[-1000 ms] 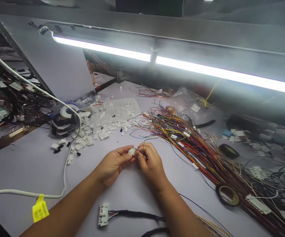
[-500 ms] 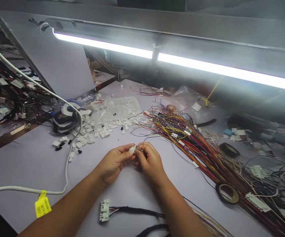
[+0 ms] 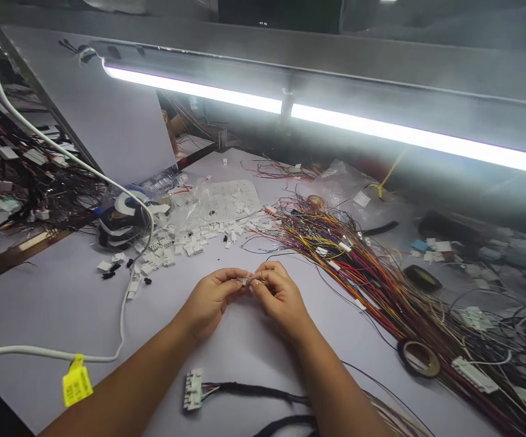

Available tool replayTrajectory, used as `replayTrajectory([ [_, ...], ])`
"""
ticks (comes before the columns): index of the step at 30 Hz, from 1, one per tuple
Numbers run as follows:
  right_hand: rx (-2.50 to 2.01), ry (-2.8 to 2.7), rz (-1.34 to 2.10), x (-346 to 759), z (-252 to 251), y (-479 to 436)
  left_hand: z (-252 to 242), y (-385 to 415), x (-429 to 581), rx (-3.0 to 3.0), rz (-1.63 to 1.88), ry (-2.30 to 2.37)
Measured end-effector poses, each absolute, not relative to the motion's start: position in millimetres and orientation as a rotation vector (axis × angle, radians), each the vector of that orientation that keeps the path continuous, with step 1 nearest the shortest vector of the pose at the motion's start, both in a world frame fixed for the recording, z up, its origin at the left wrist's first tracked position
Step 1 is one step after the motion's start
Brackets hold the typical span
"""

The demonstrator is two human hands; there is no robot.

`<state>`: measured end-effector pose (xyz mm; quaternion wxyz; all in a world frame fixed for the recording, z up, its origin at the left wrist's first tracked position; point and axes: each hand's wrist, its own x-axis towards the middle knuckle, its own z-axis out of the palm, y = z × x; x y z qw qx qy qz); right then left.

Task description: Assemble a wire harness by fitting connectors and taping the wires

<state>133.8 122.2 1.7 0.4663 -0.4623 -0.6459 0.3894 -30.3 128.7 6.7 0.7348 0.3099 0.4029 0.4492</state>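
Both hands met mid-table, fingertips nearly touching. Left hand [image 3: 211,300] had thumb and fingers closed, pinching a small white connector [image 3: 245,281]; right hand [image 3: 283,297] had thumb and forefinger closed on thin wires [image 3: 263,281] right at the connector's side. Connector sat between the two sets of fingertips, raised off the white tabletop [image 3: 163,328]; mostly covered, so couldn't tell whether any wire was seated in it. Nearer the body, between the forearms, lay a white multi-way plug [image 3: 193,389] on a black-wrapped harness [image 3: 254,389], which ran under the right forearm. Beyond the left hand: loose white connector housings [image 3: 167,249] in a scattered heap, plus a white power cord [image 3: 121,321] with a yellow tag [image 3: 76,382]. Right side: long multicolored wire bundle [image 3: 349,255], tape roll [image 3: 433,364] beside it. Two lit tube lights [image 3: 194,90] ran overhead.
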Motion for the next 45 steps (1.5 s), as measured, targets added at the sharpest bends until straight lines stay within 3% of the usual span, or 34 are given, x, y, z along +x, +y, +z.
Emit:
replayTrajectory([
  [10, -1.152, -1.833, 0.826, 134, 2, 118, 9, 128, -31, 0.763, 0.947, 0.869],
  [17, -1.210, -1.627, 0.846, 133, -3, 117, 10, 128, -33, 0.735, 0.968, 0.874],
  [24, -1.075, -1.613, 0.687, 133, 7, 118, 8, 132, -36, 0.579, 0.982, 0.822],
  [45, -1.187, -1.673, 0.686, 133, -1, 119, 9, 134, -37, 0.560, 0.962, 0.812],
])
